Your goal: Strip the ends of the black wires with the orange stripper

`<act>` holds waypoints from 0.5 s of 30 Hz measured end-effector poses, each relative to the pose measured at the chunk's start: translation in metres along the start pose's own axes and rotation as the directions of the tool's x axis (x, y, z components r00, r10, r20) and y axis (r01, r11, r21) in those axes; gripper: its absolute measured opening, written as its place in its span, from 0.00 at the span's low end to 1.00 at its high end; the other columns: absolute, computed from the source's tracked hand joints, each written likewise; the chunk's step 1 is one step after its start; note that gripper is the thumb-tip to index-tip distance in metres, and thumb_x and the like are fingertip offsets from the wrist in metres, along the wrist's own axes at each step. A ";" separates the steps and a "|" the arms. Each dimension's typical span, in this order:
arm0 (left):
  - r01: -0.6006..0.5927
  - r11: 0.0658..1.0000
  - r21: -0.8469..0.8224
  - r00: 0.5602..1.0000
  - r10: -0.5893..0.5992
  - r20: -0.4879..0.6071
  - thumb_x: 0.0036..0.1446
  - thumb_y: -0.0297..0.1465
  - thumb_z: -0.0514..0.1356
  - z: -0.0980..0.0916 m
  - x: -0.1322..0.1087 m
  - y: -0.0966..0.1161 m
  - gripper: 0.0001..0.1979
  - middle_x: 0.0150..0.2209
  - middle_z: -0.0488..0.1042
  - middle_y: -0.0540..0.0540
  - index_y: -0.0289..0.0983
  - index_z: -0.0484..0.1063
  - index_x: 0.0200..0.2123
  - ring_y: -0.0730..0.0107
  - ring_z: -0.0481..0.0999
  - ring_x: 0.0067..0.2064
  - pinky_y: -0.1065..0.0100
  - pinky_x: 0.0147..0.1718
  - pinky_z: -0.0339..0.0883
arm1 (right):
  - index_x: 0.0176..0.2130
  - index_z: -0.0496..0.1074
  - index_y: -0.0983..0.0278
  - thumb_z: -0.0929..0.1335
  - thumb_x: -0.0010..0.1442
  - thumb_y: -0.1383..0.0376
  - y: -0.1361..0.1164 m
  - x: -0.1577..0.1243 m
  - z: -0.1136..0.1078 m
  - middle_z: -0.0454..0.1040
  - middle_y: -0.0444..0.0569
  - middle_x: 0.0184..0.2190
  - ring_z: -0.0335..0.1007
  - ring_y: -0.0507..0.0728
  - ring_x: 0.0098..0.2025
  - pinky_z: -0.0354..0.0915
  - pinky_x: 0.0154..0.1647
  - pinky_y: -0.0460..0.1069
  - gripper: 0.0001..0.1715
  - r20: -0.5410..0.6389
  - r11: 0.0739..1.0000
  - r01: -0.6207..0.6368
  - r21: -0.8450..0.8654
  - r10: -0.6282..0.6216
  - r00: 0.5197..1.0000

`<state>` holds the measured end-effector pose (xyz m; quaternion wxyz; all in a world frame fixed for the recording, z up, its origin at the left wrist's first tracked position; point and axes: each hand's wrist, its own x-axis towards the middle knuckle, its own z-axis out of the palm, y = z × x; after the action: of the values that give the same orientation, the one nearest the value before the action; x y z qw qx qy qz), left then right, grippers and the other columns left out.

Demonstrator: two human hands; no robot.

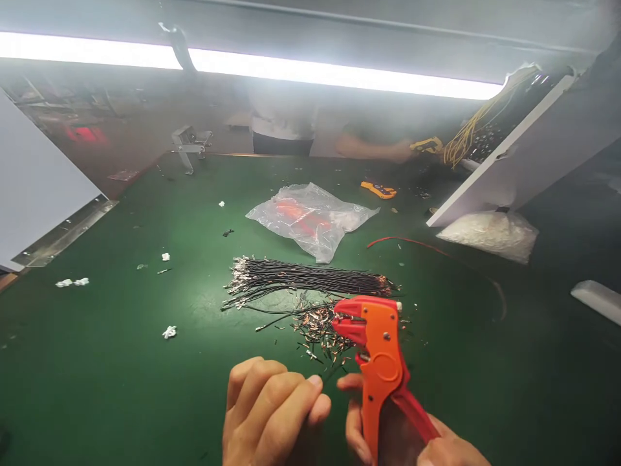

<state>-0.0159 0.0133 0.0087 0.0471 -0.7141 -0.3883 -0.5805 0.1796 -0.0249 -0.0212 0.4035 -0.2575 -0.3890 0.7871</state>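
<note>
My right hand (451, 448) grips an orange and red wire stripper (385, 362) by its handles, jaws pointing left. Beside it on the left, my left hand (274, 408) is closed, thumb against the curled fingers; whatever it pinches is hidden or too thin to make out. Just beyond the hands lies a pile of cut wire scraps (317, 327), with bits of copper and black insulation. Behind that pile, a bundle of black wires (310, 275) lies crosswise, with metal terminals at the left ends and copper at the right ends.
A clear plastic bag (310, 217) with something orange-red inside lies behind the bundle. Near it are a yellow tool (379, 189) and a red wire (412, 241). A filled bag (490, 234) sits by the right panel. White bits (169, 332) dot the left side. Across the table a person's arm (373, 149) shows.
</note>
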 end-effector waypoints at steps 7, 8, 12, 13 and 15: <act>0.030 0.996 0.090 0.999 -0.027 -0.036 0.65 0.30 0.58 0.003 0.003 0.010 0.05 0.19 0.73 0.55 0.40 0.71 0.35 0.74 0.70 0.22 0.64 0.34 0.63 | 0.51 0.72 0.62 0.60 0.61 0.40 0.022 0.002 0.018 0.68 0.46 0.24 0.66 0.56 0.24 0.64 0.27 0.49 0.35 -0.122 0.995 -0.082 -0.060 0.074 0.990; 0.017 0.995 0.100 0.999 -0.012 -0.046 0.65 0.30 0.58 0.004 0.003 0.011 0.05 0.19 0.73 0.55 0.40 0.71 0.34 0.74 0.70 0.22 0.64 0.34 0.64 | 0.51 0.72 0.63 0.61 0.59 0.39 0.023 0.002 0.017 0.67 0.46 0.24 0.66 0.56 0.25 0.63 0.27 0.49 0.36 -0.125 0.995 -0.088 -0.046 0.082 0.989; 0.003 0.988 0.152 0.993 0.015 -0.118 0.63 0.27 0.60 0.010 0.002 0.014 0.07 0.18 0.73 0.55 0.39 0.72 0.31 0.74 0.71 0.23 0.64 0.37 0.64 | 0.50 0.69 0.62 0.71 0.43 0.42 0.018 0.004 0.008 0.68 0.45 0.27 0.65 0.57 0.29 0.61 0.32 0.51 0.42 -0.009 0.981 -0.152 0.118 0.154 0.988; 0.007 0.987 0.163 0.990 0.015 -0.137 0.63 0.27 0.60 0.012 0.002 0.015 0.07 0.18 0.73 0.55 0.39 0.72 0.30 0.74 0.71 0.23 0.65 0.37 0.64 | 0.50 0.68 0.62 0.73 0.40 0.45 0.014 0.004 0.007 0.68 0.45 0.28 0.65 0.57 0.31 0.60 0.34 0.51 0.41 0.023 0.969 -0.176 0.171 0.174 0.984; 0.017 0.982 0.188 0.987 0.013 -0.160 0.62 0.26 0.61 0.014 0.002 0.017 0.08 0.18 0.72 0.55 0.38 0.72 0.29 0.74 0.70 0.23 0.65 0.38 0.63 | 0.50 0.68 0.61 0.75 0.38 0.53 0.007 0.004 0.009 0.68 0.46 0.31 0.64 0.57 0.34 0.58 0.38 0.51 0.40 0.041 0.944 -0.201 0.261 0.198 0.979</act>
<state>0.0052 0.0097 0.0129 0.1453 -0.6568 -0.4373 -0.5969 0.1680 -0.0279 -0.0225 0.3497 -0.2339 -0.2555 0.8705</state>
